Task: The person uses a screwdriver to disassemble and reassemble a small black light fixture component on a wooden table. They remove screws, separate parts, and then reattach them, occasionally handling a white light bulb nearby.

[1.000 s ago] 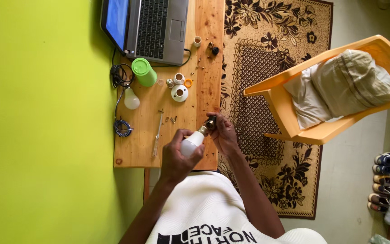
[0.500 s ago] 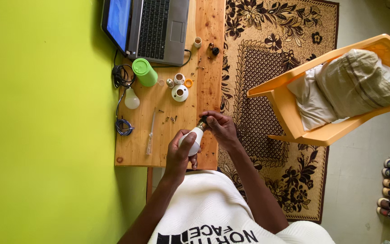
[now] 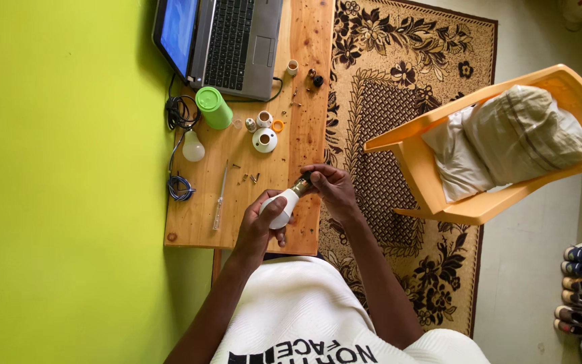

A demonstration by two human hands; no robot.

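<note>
My left hand (image 3: pixel 259 222) grips a white light bulb (image 3: pixel 281 205) by its round body, above the near edge of the wooden table (image 3: pixel 197 226). Fingers of my right hand (image 3: pixel 331 192) pinch the bulb's brass screw base (image 3: pixel 300 184), where a small dark part sits at the tip. On the table, a thin screwdriver (image 3: pixel 219 198) lies just left of my left hand, with a few loose screws (image 3: pixel 249 178) beside it.
An open laptop (image 3: pixel 227 42) stands at the table's far end. Near it are a green cup (image 3: pixel 213 107), a spare white bulb (image 3: pixel 192 147), white bulb housings (image 3: pixel 264 139), an orange ring (image 3: pixel 277 126) and coiled cables (image 3: pixel 180 187). An orange plastic chair (image 3: pixel 486 202) with folded cloth stands on the patterned rug (image 3: pixel 399 101).
The two hands and the bulb have stayed nearly in place; the right fingers shifted slightly on the bulb's base. The camera view moved a little.
</note>
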